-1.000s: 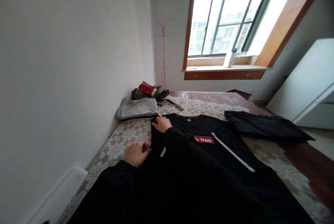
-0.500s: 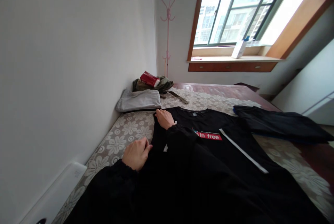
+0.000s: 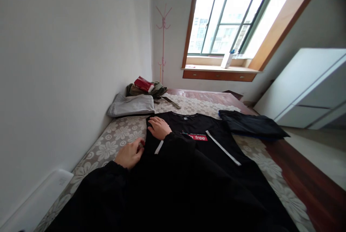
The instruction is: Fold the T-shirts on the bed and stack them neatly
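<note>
A black T-shirt (image 3: 224,134) with a red printed label and white stripes lies spread on the patterned bed cover. My left hand (image 3: 130,154) is at the shirt's left edge, its fingers curled and its thumb and forefinger closed on the fabric there. Farther up, my right hand (image 3: 160,128) rests on the shirt near its left shoulder, palm down with the fingers apart. My black sleeves cover much of the shirt's lower part.
Beyond my hands lie a folded grey garment (image 3: 132,105) and a red packet (image 3: 143,84) on a dark green item. A folded black garment (image 3: 251,125) is to the right. The white wall (image 3: 81,62) runs along the left side of the patterned cover (image 3: 106,149).
The view has turned somewhat to the right. My right hand's fingers have spread and lie flatter on the shirt. My left hand stays by the shirt's left edge.
</note>
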A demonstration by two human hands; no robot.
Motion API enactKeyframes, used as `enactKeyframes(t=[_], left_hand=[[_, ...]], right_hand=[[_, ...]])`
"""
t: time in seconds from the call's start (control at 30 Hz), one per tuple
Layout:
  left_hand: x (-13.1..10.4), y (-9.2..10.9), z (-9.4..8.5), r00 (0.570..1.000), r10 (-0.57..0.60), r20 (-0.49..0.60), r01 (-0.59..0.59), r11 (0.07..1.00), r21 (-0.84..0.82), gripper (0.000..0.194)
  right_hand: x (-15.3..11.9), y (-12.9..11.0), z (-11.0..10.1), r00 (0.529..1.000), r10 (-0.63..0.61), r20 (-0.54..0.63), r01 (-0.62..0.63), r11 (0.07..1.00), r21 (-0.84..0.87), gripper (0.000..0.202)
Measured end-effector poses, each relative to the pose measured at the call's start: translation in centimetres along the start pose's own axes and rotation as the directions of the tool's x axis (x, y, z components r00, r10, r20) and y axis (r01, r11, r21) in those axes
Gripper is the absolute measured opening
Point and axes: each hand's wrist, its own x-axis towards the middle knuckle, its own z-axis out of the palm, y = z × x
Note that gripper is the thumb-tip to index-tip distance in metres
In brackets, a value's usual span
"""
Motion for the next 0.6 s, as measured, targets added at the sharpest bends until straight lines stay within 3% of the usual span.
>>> enactKeyframes(t=[0.2,0.33,0.47,0.6], left_hand=[[0.1,-0.4,-0.2,0.999,0.038,0.016,-0.039,0.998,0.048,0.02],[0.3,-0.3,-0.4,0.996,0.089,0.008,-0.09,0.991,0.099,0.028],[-0.1,0.0,-0.6,0.994,0.113,0.008,-0.112,0.976,0.187,0.039],[-0.7,0.8,-0.4,0.989,0.145,-0.026,-0.132,0.95,0.282,0.044]], right_hand=[[-1.9,-2.2,2.4,0.995,0.022,0.095,-0.025,0.999,0.024,0.062],[-2.2,-1.3,0.2,0.994,-0.019,0.107,0.015,0.999,0.037,0.063],[-5.4,3.7,-4.7,0.997,0.032,0.077,-0.034,0.999,0.029,0.056],[-12.8,12.4,-9.1,0.975,0.219,0.04,-0.22,0.976,0.002,0.05]])
